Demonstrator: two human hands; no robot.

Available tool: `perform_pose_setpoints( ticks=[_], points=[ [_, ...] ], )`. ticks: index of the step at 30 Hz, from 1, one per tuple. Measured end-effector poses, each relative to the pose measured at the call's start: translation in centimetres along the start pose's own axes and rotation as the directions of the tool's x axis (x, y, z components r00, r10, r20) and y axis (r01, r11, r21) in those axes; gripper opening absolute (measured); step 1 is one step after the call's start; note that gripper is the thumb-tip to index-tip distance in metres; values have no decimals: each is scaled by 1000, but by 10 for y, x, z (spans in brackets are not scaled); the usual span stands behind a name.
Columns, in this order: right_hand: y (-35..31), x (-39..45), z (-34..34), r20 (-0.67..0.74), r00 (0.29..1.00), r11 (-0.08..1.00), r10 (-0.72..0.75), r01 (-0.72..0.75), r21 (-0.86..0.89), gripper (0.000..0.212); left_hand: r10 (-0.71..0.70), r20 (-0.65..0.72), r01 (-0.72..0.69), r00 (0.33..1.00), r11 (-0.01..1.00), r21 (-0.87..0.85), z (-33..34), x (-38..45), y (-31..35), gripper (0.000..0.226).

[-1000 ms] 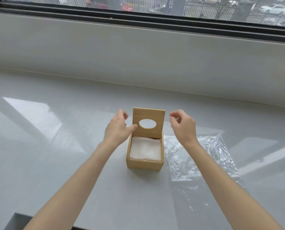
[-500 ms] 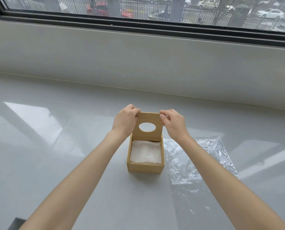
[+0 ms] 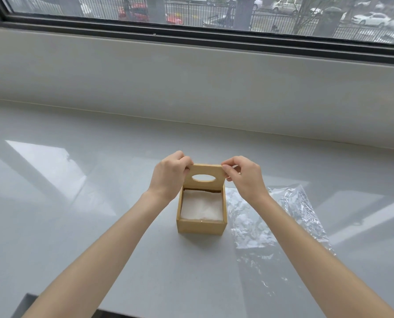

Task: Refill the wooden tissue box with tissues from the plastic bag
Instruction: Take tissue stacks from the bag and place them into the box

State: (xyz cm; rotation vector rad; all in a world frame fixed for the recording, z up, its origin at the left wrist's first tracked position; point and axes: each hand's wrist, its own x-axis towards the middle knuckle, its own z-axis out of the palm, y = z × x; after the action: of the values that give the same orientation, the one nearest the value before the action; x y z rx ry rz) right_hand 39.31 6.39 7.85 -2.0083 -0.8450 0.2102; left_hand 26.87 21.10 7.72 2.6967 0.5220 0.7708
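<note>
1. Tabletop (image 3: 99, 203) carries everything: the emptied plastic bag (image 3: 271, 216) lies flat just right of the wooden tissue box (image 3: 201, 224).
2. Tissues (image 3: 201, 207) already fill the box.
3. Lid (image 3: 204, 177) stands tilted up at the box's far edge (oval slot facing the camera); lower it evenly, keeping tissue clear of the rim.
4. Left hand (image 3: 168, 177) and right hand (image 3: 244, 177) each pinch a top corner with curled fingers (image 3: 227, 167).

Glossy grey sill (image 3: 76, 203) beneath a dark-framed window (image 3: 191, 40), daylight reflections.

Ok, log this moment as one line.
left hand: grips lid | right hand: pinches lid | hinged wooden lid: raised | white tissues: in box
</note>
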Motion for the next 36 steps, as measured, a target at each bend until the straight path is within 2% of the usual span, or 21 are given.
perform_pose_setpoints(
  ticks=[5, 8, 10, 15, 20, 24, 36],
  points=[
    [9, -32, -5, 50, 999, 999, 16, -19, 50, 9, 68, -88, -69, 994, 998, -2, 5, -37, 2, 10],
    [15, -49, -4, 64, 998, 996, 20, -25, 85, 8, 78, -138, -83, 987, 996, -32, 10, -63, 4, 20],
    [21, -57, -3, 105, 994, 999, 21, -26, 45, 9, 77, -149, -83, 986, 996, -40, 16, -79, 3, 21],
    [36, -70, 6, 150, 989, 995, -16, 30, -91, 10, 91, -115, -92, 989, 996, -1, 29, -104, 0, 19],
    [44, -78, 15, 186, 981, 977, -49, 86, -196, 8, 62, 1, -62, 998, 997, 46, 36, -112, 1, 23],
    [46, -81, 20, 207, 977, 973, -46, 91, -212, 10, 26, 83, -34, 996, 996, 86, 39, -115, 2, 27],
    [46, -85, 32, 145, 984, 966, -101, 132, -222, 10, 22, 76, -29, 997, 995, 99, 36, -104, -4, 30]
  ],
)
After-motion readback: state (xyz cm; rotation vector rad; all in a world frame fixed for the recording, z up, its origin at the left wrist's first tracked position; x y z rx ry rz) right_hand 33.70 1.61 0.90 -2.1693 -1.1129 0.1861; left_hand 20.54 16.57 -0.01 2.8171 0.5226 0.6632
